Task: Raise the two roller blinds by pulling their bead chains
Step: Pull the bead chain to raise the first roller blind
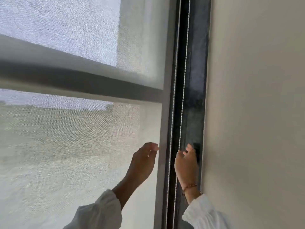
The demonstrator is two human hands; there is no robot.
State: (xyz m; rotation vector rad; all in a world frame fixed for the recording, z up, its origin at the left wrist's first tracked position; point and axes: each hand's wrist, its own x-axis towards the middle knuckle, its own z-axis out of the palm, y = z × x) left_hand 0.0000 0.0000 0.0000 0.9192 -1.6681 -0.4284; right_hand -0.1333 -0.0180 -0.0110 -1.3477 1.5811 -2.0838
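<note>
A pale mesh roller blind hangs down over the window, and the blurred view outside shows through it. Along its right edge a white bead chain runs down the dark window frame as two strands, left strand and right strand. My left hand is raised in front of the blind's right edge, fingers loosely curled, holding nothing and not touching the chain. My right hand is up against the right strand with fingers spread; the strand passes behind the thumb. No second blind is in view.
A plain beige wall fills the right side, close to my right hand. A grey horizontal window bar shows through the blind. Both white sleeves are at the bottom edge, and a thin bracelet is on my right wrist.
</note>
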